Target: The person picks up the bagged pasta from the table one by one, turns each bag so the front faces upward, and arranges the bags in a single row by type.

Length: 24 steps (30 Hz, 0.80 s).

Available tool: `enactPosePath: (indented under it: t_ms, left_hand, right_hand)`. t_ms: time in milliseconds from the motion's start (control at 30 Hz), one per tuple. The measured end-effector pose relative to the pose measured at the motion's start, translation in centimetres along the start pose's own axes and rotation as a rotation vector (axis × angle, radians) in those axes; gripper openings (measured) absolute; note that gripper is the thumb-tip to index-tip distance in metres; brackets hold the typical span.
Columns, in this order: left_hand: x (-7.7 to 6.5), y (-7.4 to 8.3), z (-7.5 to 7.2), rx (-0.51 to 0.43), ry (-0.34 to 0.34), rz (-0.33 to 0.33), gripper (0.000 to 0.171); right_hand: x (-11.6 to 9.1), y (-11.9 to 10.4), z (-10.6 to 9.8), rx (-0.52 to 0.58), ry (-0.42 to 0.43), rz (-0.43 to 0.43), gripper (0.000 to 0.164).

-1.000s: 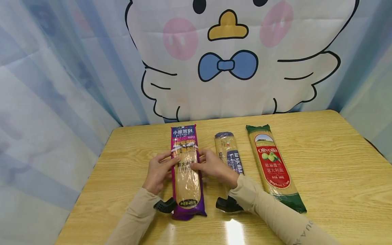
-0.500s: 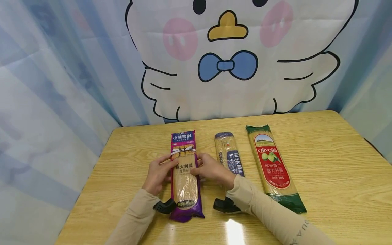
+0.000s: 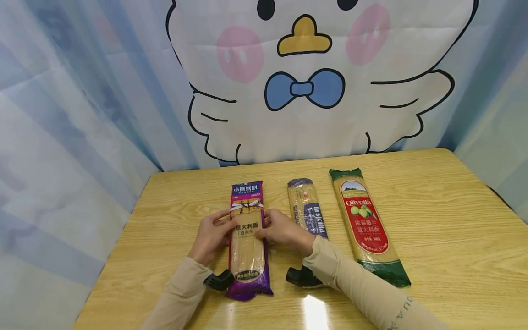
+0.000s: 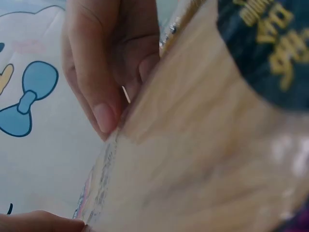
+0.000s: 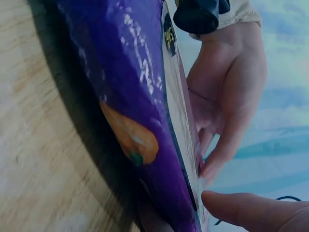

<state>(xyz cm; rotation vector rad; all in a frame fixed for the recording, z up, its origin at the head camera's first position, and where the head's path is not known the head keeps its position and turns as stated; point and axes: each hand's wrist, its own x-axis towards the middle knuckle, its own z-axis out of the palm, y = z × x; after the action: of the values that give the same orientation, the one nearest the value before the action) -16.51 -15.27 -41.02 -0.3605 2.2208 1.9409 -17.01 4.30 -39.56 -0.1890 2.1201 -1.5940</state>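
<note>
A purple-edged pack of spaghetti [image 3: 249,247] with a clear window lies lengthwise between the two hands, on the left of the row. My left hand [image 3: 210,236] grips its left edge, thumb over the front. On the opposite edge my right hand [image 3: 286,231] holds it the same way, thumb on the window. The fingers behind the pack are mostly hidden. In the right wrist view, the purple side of the pack [image 5: 130,96] is close over the table, with a dark shadow along it. The left wrist view shows its clear window [image 4: 193,140] tilted.
A blue-labelled spaghetti pack [image 3: 307,204] lies right of the held one, partly under the right forearm. Farther right is a green-ended pack with a red label [image 3: 367,224]. All are on a wooden table [image 3: 449,220], with a printed curtain [image 3: 305,128] behind.
The spaghetti pack in both hands has moved down and toward the near side of the table, its top end dropping lower in view. Both hands have kept their grip; the other packs stay put.
</note>
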Motion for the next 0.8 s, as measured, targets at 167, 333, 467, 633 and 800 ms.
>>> enactPosePath:
  t_ms: [167,333,467,633,800]
  left_hand:
    - [-0.2,0.1,-0.2,0.034,0.012,0.040,0.048]
    - [-0.1,0.3,-0.5,0.080,0.029,0.101,0.041]
    - [-0.1,0.6,-0.7,0.105,0.017,0.132,0.040]
    - [-0.4,1.0,-0.7,0.142,0.011,0.158,0.040]
    - [-0.6,1.8,-0.6,0.172,-0.004,0.197,0.040]
  right_hand:
    - [-0.4,-0.2,-0.6,-0.143,0.016,-0.027,0.045]
    - [-0.8,-0.1,-1.2,-0.266,0.023,-0.070,0.050]
    - [-1.0,-0.2,-1.6,-0.287,0.034,-0.079,0.050]
    - [-1.5,-0.7,-2.3,-0.357,0.034,-0.106,0.051]
    - [-2.3,-1.2,-3.2,-0.444,0.039,-0.151,0.055]
